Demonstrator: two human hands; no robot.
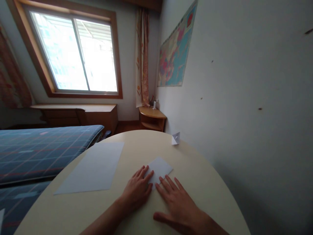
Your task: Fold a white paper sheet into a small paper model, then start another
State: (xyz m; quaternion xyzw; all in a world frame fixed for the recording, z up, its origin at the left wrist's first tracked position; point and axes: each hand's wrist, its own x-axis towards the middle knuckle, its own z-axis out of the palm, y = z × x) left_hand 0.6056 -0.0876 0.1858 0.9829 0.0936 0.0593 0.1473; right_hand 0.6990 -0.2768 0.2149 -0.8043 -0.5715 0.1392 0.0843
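Observation:
A small folded white paper (160, 167) lies on the round cream table (202, 182). My left hand (137, 191) rests flat on its near left part, fingers stretched out. My right hand (177, 202) lies flat beside it, fingers spread, their tips pressing the paper's near edge. Both hands hide the paper's near part. Neither hand grips anything.
A large flat sheet of white paper (94, 168) lies on the table to the left. A small folded paper figure (175, 138) stands near the far edge by the wall. A blue checked bed (41, 148) is on the left, a wooden corner stand (152, 118) beyond.

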